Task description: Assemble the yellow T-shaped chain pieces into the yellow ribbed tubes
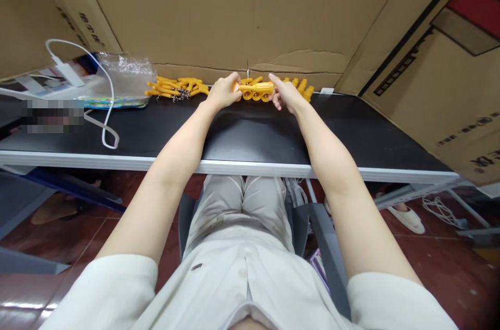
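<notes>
Left fingers: the fingers (234, 78) of the left hand (223, 91) are pinched closed on the narrow end of a yellow ribbed tube (255, 88).
Right fingers: right hand (289, 93) at the tube's other end; one finger extended, the others loosely curled. Cannot tell whether they grip or merely touch.
Tube, location: between the hands, near the middle of the far edge of the bench (253, 135), in front of the cardboard panel (203, 12).
Tube, axis: long axis runs left-right, about parallel to the far edge; broader ribbed end points to the bench's right end, narrow end to its left.
Reason for hold (judged): one hand per end probably keeps the tube steady and crosswise.
Tube row: round-mouthed yellow tubes (256, 96) just below the held one in view, mouths toward the front edge; likely laid so for easy pick-up.
Right group: yellow ribbed pieces (307, 90) side by side, beyond the right hand, slanting; presumably grouped for reach.
Left heap: yellow branched pieces (193, 85) with metal springs (182, 93), along the far edge; apparently a separate stock.
Left corner: clear plastic bag (127, 71) and white cable (112, 91), well apart from the hands.
</notes>
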### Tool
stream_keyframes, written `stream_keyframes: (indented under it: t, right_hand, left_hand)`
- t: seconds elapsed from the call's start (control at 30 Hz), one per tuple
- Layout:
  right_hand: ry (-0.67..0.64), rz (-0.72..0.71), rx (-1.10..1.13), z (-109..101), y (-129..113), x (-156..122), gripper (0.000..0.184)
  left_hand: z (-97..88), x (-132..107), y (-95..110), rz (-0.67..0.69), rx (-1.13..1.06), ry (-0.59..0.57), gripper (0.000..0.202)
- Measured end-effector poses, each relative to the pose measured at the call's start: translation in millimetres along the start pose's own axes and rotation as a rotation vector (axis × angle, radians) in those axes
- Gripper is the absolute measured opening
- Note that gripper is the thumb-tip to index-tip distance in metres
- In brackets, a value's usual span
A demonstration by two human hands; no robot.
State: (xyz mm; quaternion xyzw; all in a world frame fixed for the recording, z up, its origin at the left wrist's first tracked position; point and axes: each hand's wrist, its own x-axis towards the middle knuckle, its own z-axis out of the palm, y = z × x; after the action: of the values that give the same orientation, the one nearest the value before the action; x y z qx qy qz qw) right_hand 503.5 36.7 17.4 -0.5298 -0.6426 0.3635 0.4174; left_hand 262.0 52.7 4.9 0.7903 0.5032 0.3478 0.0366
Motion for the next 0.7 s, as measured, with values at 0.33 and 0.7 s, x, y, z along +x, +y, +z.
stream_keyframes:
  t: [0.33,0.7]
  right_hand:
    - [-0.089,0.106,0.039,-10.2,-8.1,-5.5,0.069]
    - [-0.043,0.020,0.047,-3.7,-13.9,-12.6,0.046]
  left_hand:
    - [6.1,4.6,-10.3,-0.062,0.014,-0.019,0.034]
    - [-1.4,1.7,-6.9,-0.044,0.011,0.005,0.029]
